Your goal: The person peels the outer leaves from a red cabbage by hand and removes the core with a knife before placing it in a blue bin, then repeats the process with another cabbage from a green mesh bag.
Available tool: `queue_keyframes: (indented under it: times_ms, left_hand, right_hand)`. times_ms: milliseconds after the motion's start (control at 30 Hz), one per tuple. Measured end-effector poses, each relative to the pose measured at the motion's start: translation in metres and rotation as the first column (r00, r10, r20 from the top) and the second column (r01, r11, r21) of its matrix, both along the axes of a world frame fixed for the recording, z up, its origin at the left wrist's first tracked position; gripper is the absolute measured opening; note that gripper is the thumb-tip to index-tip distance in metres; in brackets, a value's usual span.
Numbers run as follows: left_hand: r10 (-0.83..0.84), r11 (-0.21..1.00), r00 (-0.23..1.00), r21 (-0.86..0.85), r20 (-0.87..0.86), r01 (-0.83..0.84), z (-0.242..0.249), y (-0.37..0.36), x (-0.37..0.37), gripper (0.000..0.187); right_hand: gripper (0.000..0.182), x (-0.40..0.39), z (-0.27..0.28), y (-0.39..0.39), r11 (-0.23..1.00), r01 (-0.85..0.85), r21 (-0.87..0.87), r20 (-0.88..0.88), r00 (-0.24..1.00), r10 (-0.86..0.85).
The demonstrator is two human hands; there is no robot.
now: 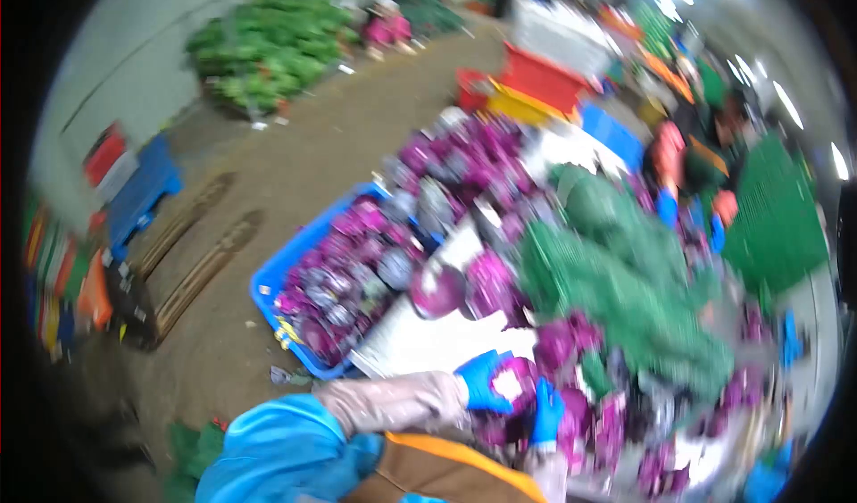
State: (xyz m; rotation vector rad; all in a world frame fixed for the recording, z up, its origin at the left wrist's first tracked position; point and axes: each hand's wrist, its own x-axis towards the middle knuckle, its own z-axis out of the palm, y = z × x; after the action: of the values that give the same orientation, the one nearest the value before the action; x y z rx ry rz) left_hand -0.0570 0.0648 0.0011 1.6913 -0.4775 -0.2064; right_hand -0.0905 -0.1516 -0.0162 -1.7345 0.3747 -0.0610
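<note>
Both my hands wear blue gloves and are at a purple cabbage (515,384) with a pale cut face. My left hand (485,382) grips it from the left side, with the fingers curved round it. On its right side my right hand (546,411) presses against the cabbage. Other purple cabbages (437,290) lie just beyond on a white surface (397,347). A blue crate (268,280) full of purple cabbages and leaves stands to the left. Green mesh sacks (607,293) lie over the pile on the right. The picture is blurred by motion.
Across the pile, a co-worker's blue-gloved hands (666,207) are among cabbages. Red, yellow and blue crates (543,79) stand at the back. Green leafy vegetables (268,43) are heaped by the wall, near a person in pink (387,28). Wooden beams (210,266) lie on the floor at left.
</note>
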Motion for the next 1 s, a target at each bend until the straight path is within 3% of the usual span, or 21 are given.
queue_keyframes:
  times_ms: [33,67,100,133,267,367,533,667,700,733,767,867,900,933,1000]
  left_hand:
    - [-0.059,0.998,0.998,-0.021,-0.007,0.059,0.01,0.004,0.007,0.095]
    - [-0.035,0.999,0.998,-0.006,-0.05,0.035,0.021,0.01,0.002,0.102]
    - [0.045,0.991,0.992,0.13,-0.119,-0.029,-0.001,0.012,0.0,0.108]
    - [-0.002,0.992,0.999,0.124,0.047,-0.004,-0.001,0.015,0.005,0.111]
    - [-0.099,0.979,0.99,0.17,-0.101,0.116,0.0,0.019,0.019,0.113]
    - [-0.184,0.849,0.98,0.515,0.073,0.121,0.011,0.018,0.03,0.115]
    - [-0.175,0.843,0.984,0.513,-0.025,0.163,0.03,-0.004,0.034,0.114]
    - [-0.182,0.818,0.98,0.54,-0.086,0.199,0.032,-0.01,0.041,0.115]
    - [-0.173,0.799,0.98,0.568,-0.092,0.195,0.032,-0.011,0.04,0.115]
    - [-0.158,0.781,0.982,0.596,-0.1,0.186,0.033,-0.012,0.037,0.116]
    - [-0.229,0.768,0.971,0.6,-0.07,0.224,0.044,-0.013,0.036,0.116]
    - [-0.235,0.753,0.972,0.631,-0.003,0.184,0.043,-0.016,0.031,0.115]
    - [-0.224,0.744,0.975,0.645,-0.008,0.176,0.038,-0.017,0.033,0.114]
    - [-0.23,0.744,0.973,0.64,-0.027,0.193,0.039,-0.017,0.037,0.114]
    - [-0.23,0.754,0.971,0.62,-0.062,0.218,0.041,-0.019,0.043,0.113]
  right_hand:
    - [0.025,-0.005,0.017,-0.001,1.0,-0.014,-0.023,-0.009,1.0,0.013]
    - [0.022,-0.007,0.021,-0.005,0.996,-0.041,-0.077,0.125,0.991,0.05]
    - [0.02,-0.017,0.035,-0.007,0.99,-0.044,-0.131,0.108,0.992,0.058]
    - [0.019,-0.022,0.044,-0.008,0.983,-0.062,-0.175,0.111,0.99,0.082]
    - [0.024,-0.063,0.043,-0.015,0.871,-0.135,-0.473,0.101,0.973,0.206]
    - [0.041,-0.078,0.069,-0.003,0.831,-0.22,-0.511,-0.032,0.971,0.238]
    - [0.055,-0.086,0.081,-0.006,0.719,-0.387,-0.577,-0.245,0.922,0.3]
    - [0.042,-0.077,0.074,-0.008,0.785,-0.306,-0.538,-0.272,0.945,0.182]
    - [0.039,-0.075,0.034,-0.008,0.919,-0.029,-0.392,0.157,0.983,0.098]
    - [0.037,-0.071,0.038,-0.027,0.994,-0.055,0.091,0.058,0.997,0.05]
    - [0.037,-0.068,0.042,-0.045,0.845,0.084,0.527,-0.088,0.995,-0.044]
    - [0.038,-0.059,0.068,-0.057,0.848,0.019,0.53,-0.087,0.996,0.032]
    - [0.039,-0.063,0.073,-0.039,0.978,-0.06,0.197,-0.046,0.996,0.071]
    - [0.039,-0.068,0.076,-0.029,0.977,-0.131,-0.17,-0.026,0.991,0.128]
    - [0.034,-0.081,0.076,-0.025,0.828,-0.278,-0.486,-0.122,0.96,0.251]
